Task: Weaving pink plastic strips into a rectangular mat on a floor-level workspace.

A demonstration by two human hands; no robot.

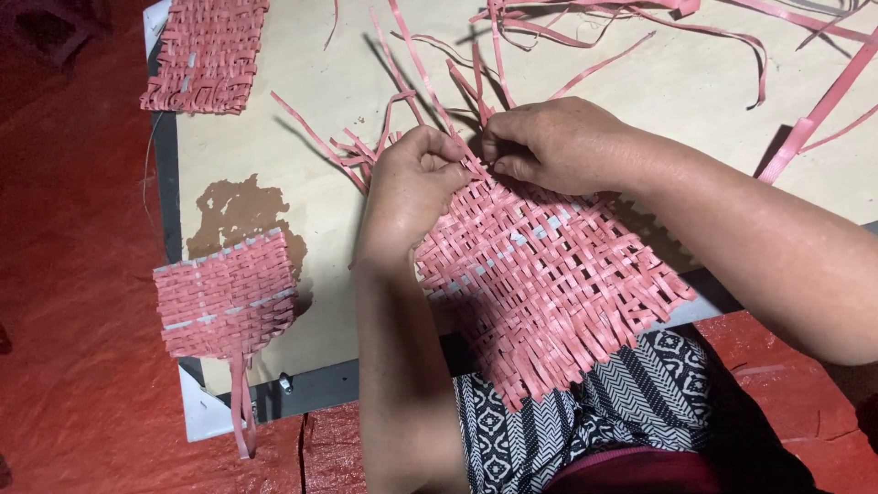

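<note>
A half-woven mat of pink plastic strips (549, 274) lies across a pale board (302, 119) and over my lap. My left hand (412, 183) pinches the strips at the mat's upper left edge, fingers closed on them. My right hand (549, 142) meets it from the right, thumb and fingers pinching a strip at the same spot. Loose pink strip ends (402, 96) fan upward from where both hands work.
A finished pink woven piece (224, 297) sits at the board's lower left corner, another (206, 55) at the upper left. Loose pink strips (695, 27) trail over the board's top right. The red floor (73, 274) surrounds the board. Patterned black-and-white cloth (631, 402) covers my lap.
</note>
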